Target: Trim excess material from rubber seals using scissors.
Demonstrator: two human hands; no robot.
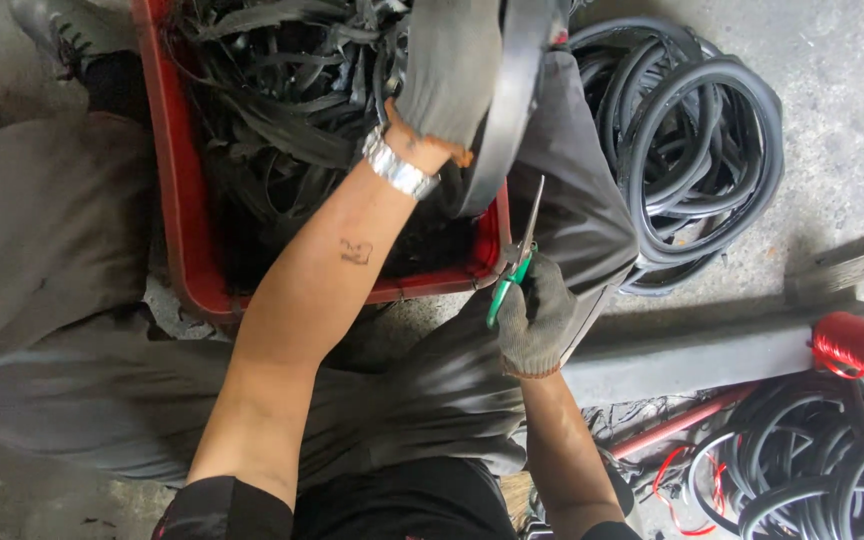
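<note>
My left hand (447,70), in a grey knit glove with a metal watch at the wrist, is closed around a wide black rubber strip (507,110) that hangs down over a red plastic crate (180,200). My right hand (532,320), also gloved, grips green-handled scissors (514,260) with the blades pointing up beside the strip, just off the crate's near right corner. The crate is full of tangled black rubber strips (282,110).
Coiled black rubber rings (702,150) lie on the concrete floor at the upper right, more coils (822,460) at the lower right. A grey bar (692,355) and a red spool of twine (862,345) sit to the right. My legs in grey trousers flank the crate.
</note>
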